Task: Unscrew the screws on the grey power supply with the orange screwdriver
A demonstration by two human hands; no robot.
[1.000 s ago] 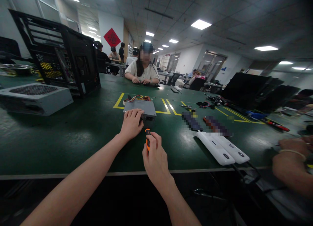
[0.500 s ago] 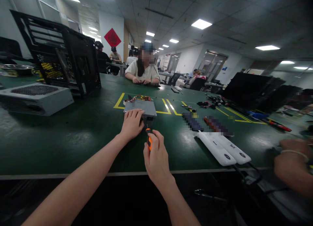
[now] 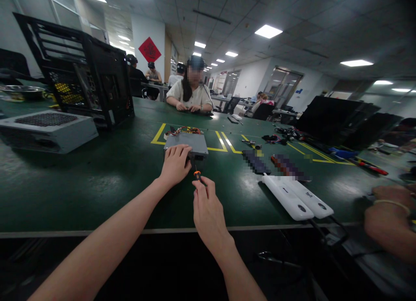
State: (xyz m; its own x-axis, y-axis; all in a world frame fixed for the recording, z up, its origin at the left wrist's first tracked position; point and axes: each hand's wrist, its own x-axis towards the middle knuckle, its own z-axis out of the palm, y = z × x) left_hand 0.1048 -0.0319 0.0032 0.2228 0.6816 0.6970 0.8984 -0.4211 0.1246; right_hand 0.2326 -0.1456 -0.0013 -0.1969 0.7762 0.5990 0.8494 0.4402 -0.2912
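A small grey computer power supply (image 3: 191,140) lies on the green table in front of me, its bundle of coloured wires (image 3: 187,130) at the far side. My left hand (image 3: 176,162) grips its near left part, fingers over the top and thumb at the near side. In my right hand (image 3: 209,210) is a screwdriver (image 3: 197,175) with a black and orange handle, pinched between thumb and fingers. Its shaft points at the near face of the power supply. Whether the tip touches a screw is too small to tell, and most of the handle is hidden by my fingers.
To the left stand a black computer case (image 3: 97,75) and a larger grey power supply (image 3: 52,129). On the right lie two white devices (image 3: 292,197), blurred phone-like items and cables (image 3: 274,139). A co-worker's arm (image 3: 390,218) reaches in at right; another person (image 3: 190,90) sits opposite.
My right fingers have shifted on the screwdriver and hide more of its handle; the hand sits slightly lower. My left hand and the power supply have stayed in place.
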